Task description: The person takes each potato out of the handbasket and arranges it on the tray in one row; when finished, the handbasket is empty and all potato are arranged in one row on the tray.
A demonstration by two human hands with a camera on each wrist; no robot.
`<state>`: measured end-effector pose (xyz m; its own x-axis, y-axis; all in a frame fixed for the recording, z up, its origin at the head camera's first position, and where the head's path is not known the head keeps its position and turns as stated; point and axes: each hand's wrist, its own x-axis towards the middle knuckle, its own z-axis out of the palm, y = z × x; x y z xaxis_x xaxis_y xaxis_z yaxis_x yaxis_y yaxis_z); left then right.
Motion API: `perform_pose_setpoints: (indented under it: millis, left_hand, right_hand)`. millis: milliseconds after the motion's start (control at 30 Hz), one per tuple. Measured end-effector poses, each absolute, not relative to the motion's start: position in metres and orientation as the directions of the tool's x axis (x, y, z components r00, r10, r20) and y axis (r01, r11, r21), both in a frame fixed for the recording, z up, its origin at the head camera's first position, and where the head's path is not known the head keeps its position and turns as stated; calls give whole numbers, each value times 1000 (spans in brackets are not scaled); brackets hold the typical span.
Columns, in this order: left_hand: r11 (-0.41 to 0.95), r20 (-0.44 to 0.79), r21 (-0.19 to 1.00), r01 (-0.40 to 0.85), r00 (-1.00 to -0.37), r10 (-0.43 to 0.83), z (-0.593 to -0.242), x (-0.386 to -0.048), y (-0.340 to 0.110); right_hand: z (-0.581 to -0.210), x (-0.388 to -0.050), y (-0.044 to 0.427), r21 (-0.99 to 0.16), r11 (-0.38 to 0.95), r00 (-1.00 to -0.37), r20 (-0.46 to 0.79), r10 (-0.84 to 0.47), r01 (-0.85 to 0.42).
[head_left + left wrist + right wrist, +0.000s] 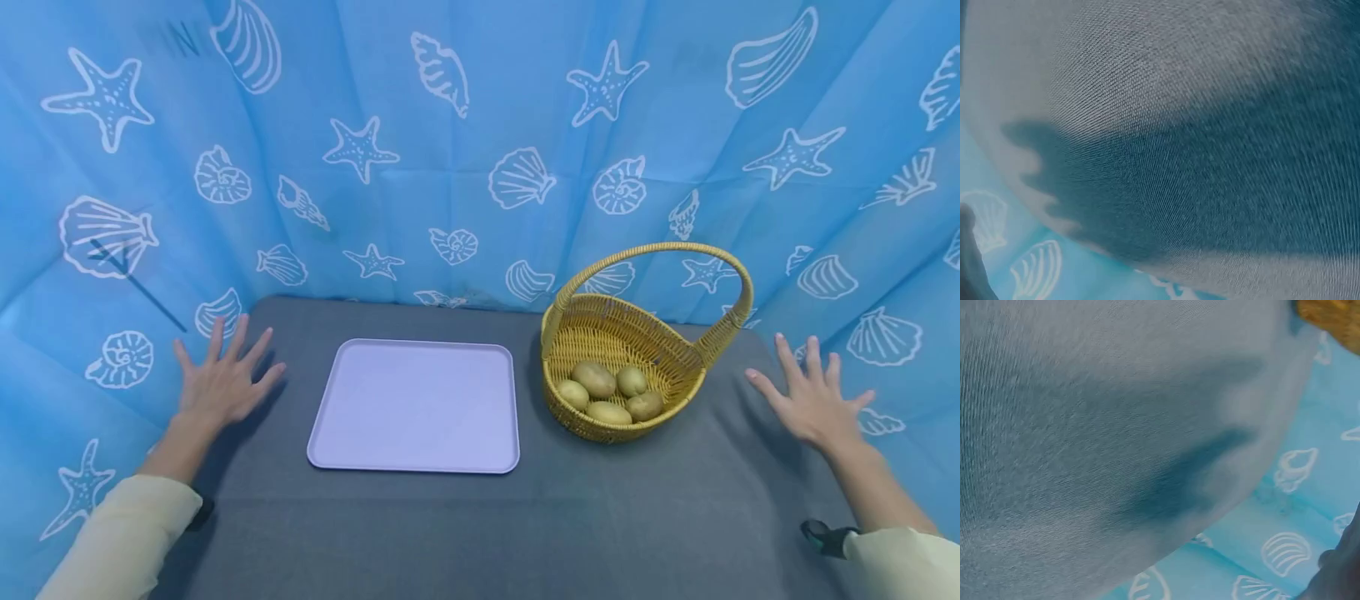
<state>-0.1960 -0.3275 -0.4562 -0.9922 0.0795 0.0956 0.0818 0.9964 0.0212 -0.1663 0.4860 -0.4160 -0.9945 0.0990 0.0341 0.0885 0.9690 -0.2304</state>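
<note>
My left hand (219, 383) hovers with spread fingers over the table's left edge, to the left of a lilac rectangular tray (416, 408) whose surface is bare. Over at the right edge, my right hand (817, 406) has its fingers spread too and touches nothing. Between tray and right hand stands a yellow wicker basket (551, 408) with a tall arched handle. Several potatoes (594, 379) lie in its front part. In the right wrist view, a piece of the basket (1335, 319) shows at the top corner. Only a dark sliver of the left hand (971, 262) appears in the left wrist view.
A grey cloth (450, 533) covers the table, and shadows of the hands fall on it. Blue curtains (465, 150) with white shells and starfish hang behind the table and along both sides, close to the hands.
</note>
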Motion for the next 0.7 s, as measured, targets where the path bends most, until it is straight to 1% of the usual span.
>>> perform_pose_setpoints:
  millis: [133, 200, 367, 500, 600, 700]
  left_hand:
    - [992, 130, -16, 128, -983, 129, -449, -191, -323]
    - [988, 145, -33, 151, -977, 154, -446, -189, -321]
    - [976, 162, -53, 210, -963, 216, -438, -183, -311]
    - [962, 144, -63, 265, -952, 272, -435, -180, -302]
    - [950, 121, -48, 309, -942, 313, -435, -178, -297]
    - [938, 98, -26, 345, -933, 345, -437, -176, -293]
  right_hand:
    - [-398, -157, 475, -350, 936, -996, 53, 68, 45]
    - [-389, -152, 469, -393, 919, -996, 73, 43, 10]
    - [-365, -137, 455, -461, 884, -993, 119, -22, -75]
    - [-347, -126, 441, -514, 852, -990, 131, -43, -105]
    - [-337, -121, 429, -548, 828, -992, 97, -79, -120]
    - [-331, -119, 420, -573, 805, -984, 16, -178, -155]
